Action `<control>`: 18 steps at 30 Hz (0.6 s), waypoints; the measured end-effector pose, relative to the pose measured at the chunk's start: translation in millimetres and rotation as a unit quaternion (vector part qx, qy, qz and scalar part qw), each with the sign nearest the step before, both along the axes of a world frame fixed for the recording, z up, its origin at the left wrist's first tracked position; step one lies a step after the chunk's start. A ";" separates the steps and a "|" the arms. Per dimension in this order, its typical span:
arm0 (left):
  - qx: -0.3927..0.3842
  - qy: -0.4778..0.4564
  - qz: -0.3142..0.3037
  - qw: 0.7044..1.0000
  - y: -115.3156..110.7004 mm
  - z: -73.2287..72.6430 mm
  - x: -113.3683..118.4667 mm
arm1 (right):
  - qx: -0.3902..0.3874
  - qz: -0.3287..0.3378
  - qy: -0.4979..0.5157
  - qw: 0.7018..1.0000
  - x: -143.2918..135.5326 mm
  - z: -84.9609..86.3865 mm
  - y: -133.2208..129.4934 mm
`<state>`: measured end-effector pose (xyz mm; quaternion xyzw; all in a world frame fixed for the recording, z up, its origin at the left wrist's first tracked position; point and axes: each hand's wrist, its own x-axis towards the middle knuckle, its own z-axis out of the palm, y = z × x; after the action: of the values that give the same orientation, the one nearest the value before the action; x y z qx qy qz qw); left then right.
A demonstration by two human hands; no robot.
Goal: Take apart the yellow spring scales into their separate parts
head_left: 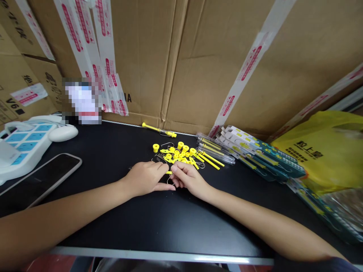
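My left hand (pixel 148 177) and my right hand (pixel 190 180) meet over the black table, in front of a pile of small parts. A small yellow plastic piece (pixel 169 172) shows between them, its left end covered by my left fingers. Beside it, a bent metal wire (pixel 168 180) loops down from my right fingertips towards my left thumb. My right thumb and forefinger are pinched together on the wire. Just behind my hands lie yellow plastic caps (pixel 180 145), flat yellow pieces, springs and wire hooks. How the yellow piece and wire join is hidden by my fingers.
Behind the pile lies a yellow tool with a metal shaft (pixel 159 129). To the right are yellow rods (pixel 211 160), printed packages (pixel 261 155) and a yellow bag (pixel 317 147). A phone (pixel 42 181) and a power strip (pixel 25 145) lie left. Cardboard (pixel 141 56) walls the back.
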<state>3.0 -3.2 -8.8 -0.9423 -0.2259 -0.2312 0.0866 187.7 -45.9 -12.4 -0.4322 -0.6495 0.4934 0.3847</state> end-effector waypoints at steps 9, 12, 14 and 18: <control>-0.032 -0.009 -0.044 0.998 2.1 -4.5 4.4 | -0.048 0.015 0.064 0.997 -3.0 2.4 8.6; -0.017 -0.001 -0.043 0.999 2.9 -3.7 4.9 | -0.074 0.012 0.097 0.992 -5.2 4.0 7.0; -0.001 0.002 -0.054 0.999 3.4 -2.0 4.5 | -0.095 0.009 0.110 0.989 -6.1 5.1 5.4; 0.017 -0.011 -0.071 0.997 1.7 2.0 3.7 | -0.134 0.003 0.118 0.984 -7.2 7.1 2.8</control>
<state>6.7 -1.4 -6.8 -0.9518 -0.1554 -0.2511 0.0833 180.5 -43.1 -5.3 -0.4167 -0.5286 0.6247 0.3958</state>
